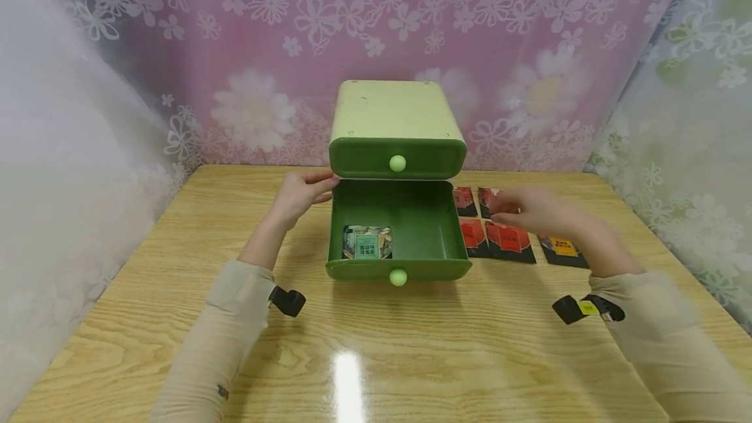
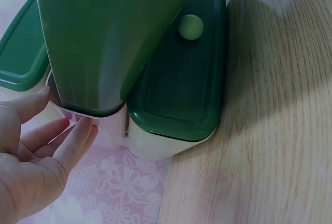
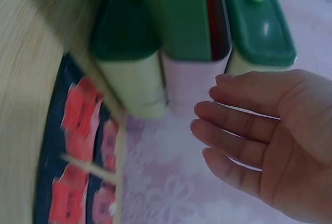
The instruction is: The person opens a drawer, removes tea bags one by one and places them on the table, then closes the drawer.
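A three-tier drawer cabinet (image 1: 396, 109) stands at the back of the table, its green middle drawer (image 1: 423, 224) pulled out. Inside that drawer lies a green patterned sachet (image 1: 367, 242). My left hand (image 1: 298, 198) touches the cabinet's left side with its fingertips, beside the open drawer. In the left wrist view, its thumb and fingers lie around the edge of the pink middle casing (image 2: 111, 128). On the right, my right hand (image 1: 531, 211) hovers over red and black sachets (image 1: 511, 240). Loosely bent, its fingers (image 3: 233, 141) hold nothing in the right wrist view.
A black sachet with a yellow label (image 1: 564, 250) lies at the right end of the group. Further red sachets (image 1: 464, 201) lie close to the cabinet's right side. Behind the table (image 1: 399, 358) hangs a pink flowered curtain (image 1: 376, 25).
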Available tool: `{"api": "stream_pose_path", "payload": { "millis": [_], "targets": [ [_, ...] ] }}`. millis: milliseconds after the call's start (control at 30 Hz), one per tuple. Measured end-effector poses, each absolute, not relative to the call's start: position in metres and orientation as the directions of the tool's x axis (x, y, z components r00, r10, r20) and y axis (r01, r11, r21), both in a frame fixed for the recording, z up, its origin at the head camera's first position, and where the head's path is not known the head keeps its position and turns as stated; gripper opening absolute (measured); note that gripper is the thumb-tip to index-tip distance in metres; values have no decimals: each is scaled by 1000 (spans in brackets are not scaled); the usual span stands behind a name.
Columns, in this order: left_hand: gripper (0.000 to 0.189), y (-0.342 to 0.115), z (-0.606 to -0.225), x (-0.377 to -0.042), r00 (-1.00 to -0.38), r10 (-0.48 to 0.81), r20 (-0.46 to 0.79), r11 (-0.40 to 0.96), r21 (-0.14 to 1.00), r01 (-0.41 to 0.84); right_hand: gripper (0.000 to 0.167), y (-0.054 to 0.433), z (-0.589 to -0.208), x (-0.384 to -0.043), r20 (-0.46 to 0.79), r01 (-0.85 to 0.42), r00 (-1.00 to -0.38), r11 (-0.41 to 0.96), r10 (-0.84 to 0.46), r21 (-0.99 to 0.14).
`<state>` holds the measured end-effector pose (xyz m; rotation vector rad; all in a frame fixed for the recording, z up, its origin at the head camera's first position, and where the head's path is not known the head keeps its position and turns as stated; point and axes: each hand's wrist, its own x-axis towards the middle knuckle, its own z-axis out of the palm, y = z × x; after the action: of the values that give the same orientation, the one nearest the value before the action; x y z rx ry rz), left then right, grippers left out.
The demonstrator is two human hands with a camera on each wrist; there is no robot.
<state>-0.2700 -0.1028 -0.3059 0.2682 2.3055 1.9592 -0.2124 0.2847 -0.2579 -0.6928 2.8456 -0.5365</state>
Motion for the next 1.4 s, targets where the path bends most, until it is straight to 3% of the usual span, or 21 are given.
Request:
{"api": "stream_pose_path", "payload": {
  "millis": [467,867,1100,1400],
  "targets": [
    [42,-103,-305,-270,-979,203,28,167,984,63,14,226,-235,-216,-9,-612,-763,726,-647,-313],
    [42,-104,-306,-270,-981,192,20,187,981,57,21,163,-237,-244,-167,-761,-572,596,-803,-257],
    [42,-103,-306,-270,-982,187,17,187,981,53,24,142,-242,-252,-306,-795,-445,528,-842,-299],
    [41,-102,-306,-270,-983,183,17,185,981,51,27,133,-247,-256,-481,-723,-414,600,-773,-342]
  ]
}}
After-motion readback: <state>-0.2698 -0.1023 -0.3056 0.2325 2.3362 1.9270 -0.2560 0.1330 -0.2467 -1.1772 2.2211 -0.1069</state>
